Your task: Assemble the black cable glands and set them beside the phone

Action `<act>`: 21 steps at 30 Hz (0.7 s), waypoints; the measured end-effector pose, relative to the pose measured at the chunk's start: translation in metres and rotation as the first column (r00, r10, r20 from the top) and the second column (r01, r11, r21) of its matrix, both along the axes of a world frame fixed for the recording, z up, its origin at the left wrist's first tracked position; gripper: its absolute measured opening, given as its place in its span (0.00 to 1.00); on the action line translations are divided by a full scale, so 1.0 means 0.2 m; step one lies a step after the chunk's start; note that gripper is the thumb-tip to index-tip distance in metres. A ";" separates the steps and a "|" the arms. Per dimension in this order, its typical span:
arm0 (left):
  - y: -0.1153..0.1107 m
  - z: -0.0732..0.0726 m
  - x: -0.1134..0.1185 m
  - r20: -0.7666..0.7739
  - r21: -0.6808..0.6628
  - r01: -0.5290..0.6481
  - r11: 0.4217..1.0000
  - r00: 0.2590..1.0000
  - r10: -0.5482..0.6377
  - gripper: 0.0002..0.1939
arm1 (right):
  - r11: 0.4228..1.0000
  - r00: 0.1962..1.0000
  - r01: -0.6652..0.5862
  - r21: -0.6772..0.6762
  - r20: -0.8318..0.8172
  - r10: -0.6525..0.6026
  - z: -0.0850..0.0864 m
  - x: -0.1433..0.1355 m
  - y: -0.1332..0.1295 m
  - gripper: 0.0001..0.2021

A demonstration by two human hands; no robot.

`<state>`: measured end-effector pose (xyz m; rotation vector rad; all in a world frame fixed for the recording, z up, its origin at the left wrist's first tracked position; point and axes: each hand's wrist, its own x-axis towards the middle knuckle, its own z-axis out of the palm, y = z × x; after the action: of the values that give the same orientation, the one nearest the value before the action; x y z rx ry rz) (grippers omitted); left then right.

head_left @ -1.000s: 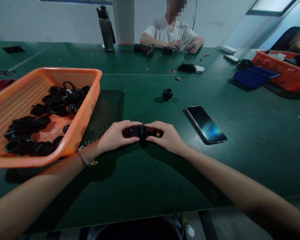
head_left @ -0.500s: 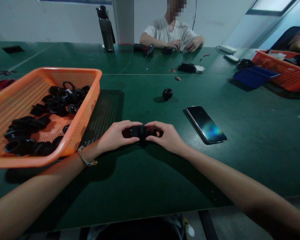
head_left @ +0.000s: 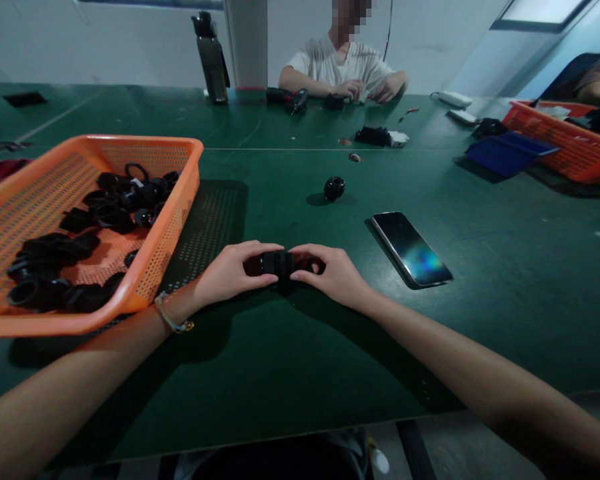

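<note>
Peering forward and down now from the wearer's head, close above the near side of the green table [head_left: 280, 360], facing its far side.

Hands, left [head_left: 235, 270] and right [head_left: 330, 270], grip black part [head_left: 279, 264] over green table [head_left: 260, 387], between orange basket [head_left: 193, 177] and phone [head_left: 413, 250]; person [head_left: 343, 73] sits opposite.

Right of the orange basket [head_left: 167, 220], the left hand [head_left: 225, 272] and right hand [head_left: 339, 275] partly hide a black piece [head_left: 277, 264]. The basket's left end is cut off; inside, overlapping black parts [head_left: 114, 215] hide one another's shapes.
</note>
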<state>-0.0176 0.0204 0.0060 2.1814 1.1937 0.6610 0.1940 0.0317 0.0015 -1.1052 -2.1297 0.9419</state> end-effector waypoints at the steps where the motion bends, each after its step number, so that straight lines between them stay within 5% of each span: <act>1: 0.00 0.00 0.00 0.003 -0.002 0.000 1.000 1.000 0.000 0.23 | 1.000 1.000 0.002 -0.001 0.002 -0.002 0.00 0.00 0.00 0.15; 21: 0.00 0.00 0.00 0.017 0.005 -0.003 1.000 1.000 0.003 0.23 | 1.000 1.000 0.002 0.029 0.011 -0.003 -0.01 0.00 0.00 0.13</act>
<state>-0.0178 0.0207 0.0051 2.1743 1.1881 0.6830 0.1935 0.0320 0.0001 -1.1014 -2.1441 0.9035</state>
